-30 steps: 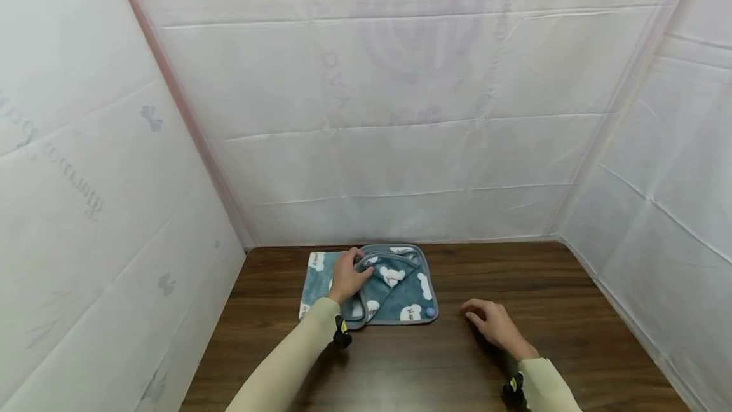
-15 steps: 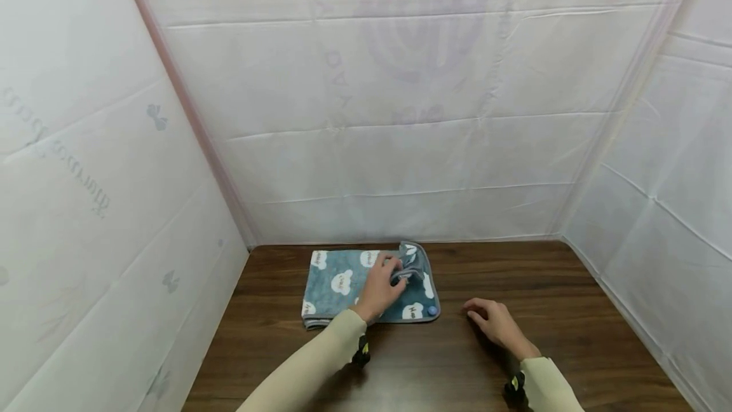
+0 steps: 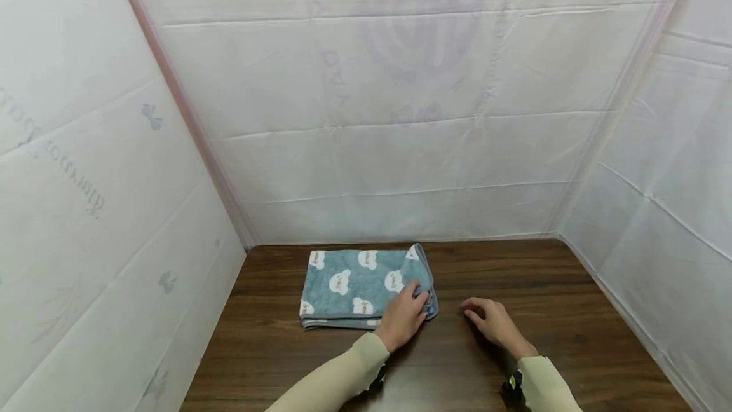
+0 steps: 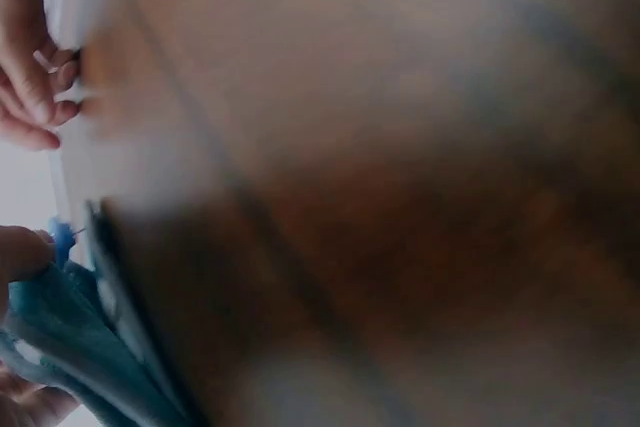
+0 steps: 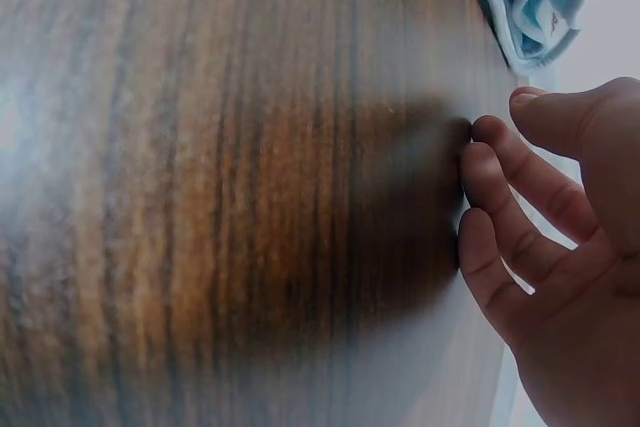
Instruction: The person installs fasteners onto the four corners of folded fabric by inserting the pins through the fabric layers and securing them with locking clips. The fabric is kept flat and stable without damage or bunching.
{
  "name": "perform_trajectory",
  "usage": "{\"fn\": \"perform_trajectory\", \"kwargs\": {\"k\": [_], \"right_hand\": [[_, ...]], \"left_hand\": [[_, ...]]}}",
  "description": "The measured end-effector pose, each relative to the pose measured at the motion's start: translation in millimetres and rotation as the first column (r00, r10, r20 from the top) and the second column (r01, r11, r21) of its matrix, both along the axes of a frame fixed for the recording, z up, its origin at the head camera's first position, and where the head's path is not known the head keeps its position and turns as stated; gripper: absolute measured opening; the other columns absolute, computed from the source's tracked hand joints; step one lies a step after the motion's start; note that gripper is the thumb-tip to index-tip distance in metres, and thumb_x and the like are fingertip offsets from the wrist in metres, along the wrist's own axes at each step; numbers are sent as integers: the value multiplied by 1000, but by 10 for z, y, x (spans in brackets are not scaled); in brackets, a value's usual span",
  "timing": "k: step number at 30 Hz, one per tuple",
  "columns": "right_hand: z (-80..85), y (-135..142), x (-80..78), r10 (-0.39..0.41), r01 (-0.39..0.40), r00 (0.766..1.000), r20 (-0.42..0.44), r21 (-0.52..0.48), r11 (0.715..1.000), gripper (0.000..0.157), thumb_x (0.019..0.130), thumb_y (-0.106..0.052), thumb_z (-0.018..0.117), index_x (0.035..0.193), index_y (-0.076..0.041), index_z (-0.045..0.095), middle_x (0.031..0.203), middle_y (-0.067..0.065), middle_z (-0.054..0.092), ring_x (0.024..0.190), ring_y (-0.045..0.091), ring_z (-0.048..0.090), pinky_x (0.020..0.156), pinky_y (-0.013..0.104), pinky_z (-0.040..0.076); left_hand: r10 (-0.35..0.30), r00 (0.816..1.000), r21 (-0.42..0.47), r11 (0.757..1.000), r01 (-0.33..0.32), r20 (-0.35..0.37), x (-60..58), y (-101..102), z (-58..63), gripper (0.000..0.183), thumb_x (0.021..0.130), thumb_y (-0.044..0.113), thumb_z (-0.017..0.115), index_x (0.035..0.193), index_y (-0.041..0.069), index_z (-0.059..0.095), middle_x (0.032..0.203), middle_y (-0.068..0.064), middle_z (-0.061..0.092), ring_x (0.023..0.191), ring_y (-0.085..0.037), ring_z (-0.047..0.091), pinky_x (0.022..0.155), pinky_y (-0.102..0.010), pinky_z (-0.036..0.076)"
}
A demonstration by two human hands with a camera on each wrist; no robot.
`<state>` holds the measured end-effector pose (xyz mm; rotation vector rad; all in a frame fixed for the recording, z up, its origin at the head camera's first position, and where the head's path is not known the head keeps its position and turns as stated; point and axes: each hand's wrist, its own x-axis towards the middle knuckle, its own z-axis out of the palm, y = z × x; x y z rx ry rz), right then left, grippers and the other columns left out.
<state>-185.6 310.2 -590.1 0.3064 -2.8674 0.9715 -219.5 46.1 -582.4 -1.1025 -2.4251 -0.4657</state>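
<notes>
A folded blue-grey towel (image 3: 343, 285) with white bear-head prints and a grey edge lies at the back of the table. My left hand (image 3: 401, 316) pinches the near right corner of its top layer between thumb and fingers. In the left wrist view the gathered towel (image 4: 75, 337) shows between thumb and fingers, with a small blue button (image 4: 62, 237) beside the thumb. Off to the towel's right, my right hand (image 3: 496, 324) rests on the table with loosely bent fingers and holds nothing. The right wrist view shows its fingertips (image 5: 478, 162) against the wood.
The dark wooden table (image 3: 515, 272) meets a white sheet wall (image 3: 400, 164) right behind the towel. More sheet walls stand at the left (image 3: 114, 208) and right (image 3: 675, 208). Each wrist wears a black strap.
My left hand has moved right and toward me, drawing the top layer over from left to right, so it now covers most of the lower layer. My right hand has stayed in place.
</notes>
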Motion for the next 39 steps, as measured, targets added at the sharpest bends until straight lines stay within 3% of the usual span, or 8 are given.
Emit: {"fn": "perform_trajectory", "kwargs": {"k": [9,17,23,28,31,34,39], "right_hand": [[-9,-14,-11,19,-19,999,-44,-1,1000,15,94,-4,72,105,-12,78,101,2,75,87,18,69,73,40,57],[8,-35,-41,13,-13,1000,2,5,1000,14,95,-5,72,105,-14,77,101,0,75,88,15,68,75,38,56],[25,-35,-85,29,-28,1000,-10,16,999,13,95,-5,72,104,-13,77,98,-2,74,83,11,65,73,34,55],[59,-37,-127,28,-28,999,-25,20,999,12,96,-6,71,106,-11,76,98,-1,74,80,8,63,71,33,54],[79,-60,-145,20,-18,997,-76,31,999,14,96,-8,72,109,-9,76,98,1,73,80,11,62,71,35,54],[91,-92,-158,20,-14,988,-156,39,999,24,95,-11,74,118,-5,73,106,8,72,91,22,67,78,45,56],[103,-137,-180,20,-13,971,-240,28,1000,47,95,-20,75,137,-3,63,139,26,59,123,48,57,96,67,46]], "left_hand": [[0,997,-57,998,-4,-74,75,-29,-121,37,86,28,85,112,12,63,128,-15,58,91,-23,64,76,-35,57],[24,991,-78,996,-34,-130,140,-47,-129,40,86,27,85,119,16,64,130,-14,59,92,-25,63,71,-35,58],[55,985,-60,996,-65,-164,185,-67,-96,53,86,32,85,132,20,63,130,-9,61,95,-23,65,69,-33,58],[24,988,-13,1000,-26,-154,208,-109,-11,50,90,33,81,134,18,65,123,-5,65,93,-19,66,69,-30,58],[-14,991,34,999,19,-132,179,-180,47,43,93,28,78,131,14,67,119,-5,67,94,-19,68,73,-31,59],[-29,991,91,995,41,-132,99,-326,108,37,93,23,78,126,10,69,119,-8,68,98,-21,69,77,-33,60],[25,984,200,980,11,-177,-112,-801,234,38,87,15,81,121,4,69,121,-18,69,104,-31,70,81,-43,61]]}}
